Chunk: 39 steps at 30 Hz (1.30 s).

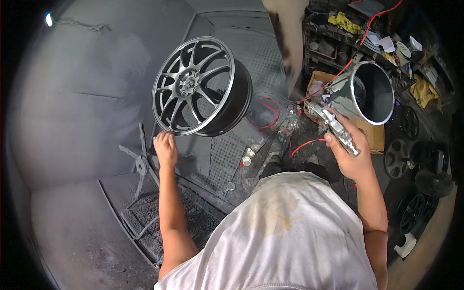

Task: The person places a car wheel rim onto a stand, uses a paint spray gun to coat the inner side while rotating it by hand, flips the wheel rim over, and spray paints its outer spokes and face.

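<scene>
Probably the wheel (pixel 189 83), ahead on the left, was heavy and stiff, best held by its lower rim (pixel 187 131); I had left fingers (pixel 166 138) curled there, grip unclear, right fingers (pixel 355 129) around the spray gun (pixel 336 126).

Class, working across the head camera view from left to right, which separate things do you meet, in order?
Small bright white light → silver-grey multi-spoke metal wheel → shiny silver metal spray gun in the right hand → dark grey spoked wheel → crumpled yellow bag.
</scene>
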Motion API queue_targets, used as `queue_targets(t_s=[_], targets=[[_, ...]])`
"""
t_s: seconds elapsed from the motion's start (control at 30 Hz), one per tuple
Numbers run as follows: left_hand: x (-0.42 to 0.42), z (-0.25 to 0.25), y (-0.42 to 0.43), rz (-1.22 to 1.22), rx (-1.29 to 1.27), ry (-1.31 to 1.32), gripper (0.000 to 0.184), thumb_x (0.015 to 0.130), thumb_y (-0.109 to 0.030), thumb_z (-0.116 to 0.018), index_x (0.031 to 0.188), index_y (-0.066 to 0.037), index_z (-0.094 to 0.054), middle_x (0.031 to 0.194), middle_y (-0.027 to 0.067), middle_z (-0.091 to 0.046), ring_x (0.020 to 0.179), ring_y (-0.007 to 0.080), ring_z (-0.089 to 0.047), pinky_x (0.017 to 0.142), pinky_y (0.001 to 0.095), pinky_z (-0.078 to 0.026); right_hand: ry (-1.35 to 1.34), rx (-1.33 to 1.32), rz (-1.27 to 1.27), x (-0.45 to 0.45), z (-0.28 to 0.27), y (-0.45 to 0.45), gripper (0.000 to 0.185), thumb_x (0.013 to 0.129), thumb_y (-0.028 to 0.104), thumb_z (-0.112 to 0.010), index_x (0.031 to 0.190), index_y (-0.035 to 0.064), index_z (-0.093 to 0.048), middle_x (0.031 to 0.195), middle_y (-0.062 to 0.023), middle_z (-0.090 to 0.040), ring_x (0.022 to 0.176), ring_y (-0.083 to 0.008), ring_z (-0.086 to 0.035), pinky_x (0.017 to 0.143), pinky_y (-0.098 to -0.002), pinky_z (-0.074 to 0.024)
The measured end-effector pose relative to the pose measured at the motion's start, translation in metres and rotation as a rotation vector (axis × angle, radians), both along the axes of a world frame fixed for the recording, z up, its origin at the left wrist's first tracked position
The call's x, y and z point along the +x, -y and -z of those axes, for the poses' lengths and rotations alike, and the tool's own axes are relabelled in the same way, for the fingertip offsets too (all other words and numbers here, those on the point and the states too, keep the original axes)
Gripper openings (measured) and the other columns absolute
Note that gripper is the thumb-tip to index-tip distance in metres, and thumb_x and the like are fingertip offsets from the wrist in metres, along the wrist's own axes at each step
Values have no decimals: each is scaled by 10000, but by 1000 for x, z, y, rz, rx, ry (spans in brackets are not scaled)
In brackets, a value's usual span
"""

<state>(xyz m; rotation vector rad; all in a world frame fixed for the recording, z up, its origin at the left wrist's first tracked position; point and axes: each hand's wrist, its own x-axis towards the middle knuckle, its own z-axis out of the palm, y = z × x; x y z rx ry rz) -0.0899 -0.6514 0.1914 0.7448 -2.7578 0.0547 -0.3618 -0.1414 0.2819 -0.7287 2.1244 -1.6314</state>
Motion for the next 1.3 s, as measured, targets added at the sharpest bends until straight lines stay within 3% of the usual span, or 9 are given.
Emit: queue_targets(t_s=[0.13, 0.3, 0.37, 0.57, 0.63, 0.8, 0.9, 1.13, 1.3], targets=[[-52, 1, -73, 128, 145, -83, 221, 968, -184, -568, 1045, -34, -711, 1068, 142, -666, 1061, 367, -592, 962, 478, -430, 318, 128, -185, 4, 3, -5, 456, 942, 153, -720, 1376, 50, -624, 1231, -120, -720, 1111, -157, -664, 982, -313, -493], [-82, 2, -118, 137, 219, -154, 287, 1010, -241, -534, 1169, -68, -699, 1153, 116, -647, 1113, 337, -578, 991, 451, -405, 234, -4, -405, 24, 15, -3, 461, 942, 164, -721, 1386, 78, -628, 1217, -123, -722, 1093, -191, -682, 983, -317, -492], [-84, 7, -119, 114, 217, -163, 300, 1018, -256, -522, 1182, -74, -697, 1161, 111, -648, 1124, 330, -578, 1005, 456, -393, -114, 151, -231, 9, 19, -9, 467, 939, 164, -721, 1388, 79, -627, 1213, -141, -720, 1108, -209, -679, 991, -322, -490], [-72, 7, -118, 68, 215, -148, 345, 1045, -305, -487, 1227, -97, -694, 1229, 96, -651, 1173, 315, -576, 1065, 466, -352, 9, 60, 12, -18, 30, -1, 467, 943, 144, -709, 1384, 28, -604, 1210, -161, -725, 1101, -199, -688, 965, -324, -503], [-68, 9, -114, 62, 219, -146, 350, 1049, -310, -483, 1234, -101, -694, 1249, 96, -650, 1186, 315, -573, 1077, 465, -346, 342, 203, -165, -11, 27, -2, 470, 938, 174, -723, 1372, 31, -614, 1218, -162, -725, 1109, -208, -690, 959, -325, -509], [-56, 14, -96, 59, 208, -167, 358, 1056, -308, -477, 1229, -87, -698, 1250, 128, -650, 1203, 335, -575, 1070, 466, -374, 293, 78, -407, 9, 44, -3, 466, 929, 227, -736, 1367, 104, -636, 1220, -139, -727, 1058, -244, -714, 966, -358, -521], [-47, 16, -82, 95, 228, -193, 358, 1055, -294, -476, 1204, -59, -702, 1232, 157, -649, 1196, 359, -579, 1047, 461, -418, -40, 157, -254, -6, 49, -5, 444, 943, 199, -711, 1367, 93, -633, 1221, -141, -725, 1115, -244, -706, 983, -358, -508], [-30, 15, -47, 79, 321, -204, 362, 1069, -266, -440, 1131, -33, -710, 1223, 149, -656, 1200, 348, -581, 1068, 432, -418, -127, 61, -31, -32, 33, -10, 444, 952, 130, -693, 1382, 54, -615, 1286, -149, -697, 1200, -238, -658, 1036, -350, -473], [-17, 15, -14, 88, 289, -156, 430, 1094, -312, -413, 1102, 4, -703, 1187, 168, -669, 1211, 342, -592, 1066, 412, -423, 100, -28, -385, -6, 8, -14, 483, 923, 208, -732, 1370, 50, -639, 1133, -96, -728, 1006, -167, -670, 943, -311, -502]])
